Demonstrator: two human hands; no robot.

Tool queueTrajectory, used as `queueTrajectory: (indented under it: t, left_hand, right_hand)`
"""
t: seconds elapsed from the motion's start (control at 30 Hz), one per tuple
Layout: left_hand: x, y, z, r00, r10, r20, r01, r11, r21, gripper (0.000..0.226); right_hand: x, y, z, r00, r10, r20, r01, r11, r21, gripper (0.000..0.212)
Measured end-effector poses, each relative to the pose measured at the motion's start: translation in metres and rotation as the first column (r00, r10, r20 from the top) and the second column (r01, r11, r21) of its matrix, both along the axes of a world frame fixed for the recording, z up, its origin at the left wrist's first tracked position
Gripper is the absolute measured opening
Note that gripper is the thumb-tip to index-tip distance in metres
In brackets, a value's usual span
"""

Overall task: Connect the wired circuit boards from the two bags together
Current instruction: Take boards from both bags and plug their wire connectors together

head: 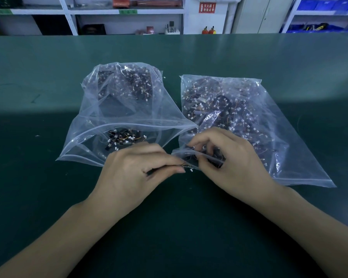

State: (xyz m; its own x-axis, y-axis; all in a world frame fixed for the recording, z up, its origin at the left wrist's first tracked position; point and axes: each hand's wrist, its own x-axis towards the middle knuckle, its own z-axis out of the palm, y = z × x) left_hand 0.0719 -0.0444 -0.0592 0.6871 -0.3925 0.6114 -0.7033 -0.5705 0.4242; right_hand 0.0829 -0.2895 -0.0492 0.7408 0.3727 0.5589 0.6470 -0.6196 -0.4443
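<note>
Hands meet at the near middle of a dark green bench (48, 77), and we describe the scene from left to right around that meeting point.

Beyond and to the left of our left-hand pinch lies the left bag (117, 109), clear plastic with its mouth open toward us. Small dark circuit boards with thin wires and white plugs fill its far end, and a few lie loose near the mouth.

Our left hand (137, 173) is closed, thumb and fingers pressed together on a wired board (186, 166). Only its orange and yellow wires and a white plug show past the fingertips.

Just to the right of that pinch, nearly touching it, our right hand (227, 159) curls at the mouth of the right bag (239, 117). Its fingers are bent inward around dark boards there. We cannot tell whether they have clamped one piece or are only sorting through them.

The right bag stretches away beyond and to the right of this hand, full of the same boards.

We judge the task barely begun. One board is out and in hand, its partner is being picked, and no joined pair is visible anywhere.
</note>
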Motion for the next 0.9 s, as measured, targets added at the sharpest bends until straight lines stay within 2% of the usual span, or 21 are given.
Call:
queueTrajectory:
  t: [0.07, 0.23, 0.47, 0.57, 0.8, 0.9]
  left_hand:
    - [0.0, -0.001, -0.003, 1.0, 0.025, -0.005, -0.025, 0.998, 0.058, 0.017]
    - [-0.001, -0.003, -0.003, 0.999, 0.045, 0.003, -0.045, 0.997, 0.066, 0.023]
    - [-0.004, -0.011, 0.001, 0.979, 0.18, 0.096, -0.182, 0.983, 0.014, 0.011]
    - [-0.005, -0.017, 0.004, 0.964, 0.204, 0.171, -0.216, 0.975, 0.054, 0.007]
    - [-0.003, -0.023, 0.004, 0.935, 0.216, 0.282, -0.262, 0.955, 0.137, 0.012]
    - [-0.002, -0.023, 0.002, 0.94, 0.205, 0.274, -0.277, 0.927, 0.255, 0.016]
  right_hand:
    - [-0.001, 0.001, 0.0, 1.0, 0.01, 0.003, -0.01, 1.0, 0.022, 0.035]
    - [-0.001, 0.001, 0.0, 1.0, 0.022, 0.017, -0.023, 0.999, 0.047, 0.031]
    - [0.001, 0.0, -0.002, 0.995, -0.025, 0.093, 0.017, 0.996, 0.09, 0.029]
    - [0.001, -0.001, -0.001, 0.996, -0.028, 0.088, 0.019, 0.995, 0.096, 0.029]
    - [-0.002, 0.005, -0.003, 0.996, 0.027, 0.087, -0.027, 1.0, -0.001, 0.025]
    - [-0.002, 0.008, -0.005, 0.999, 0.015, 0.048, -0.012, 0.998, -0.069, 0.026]
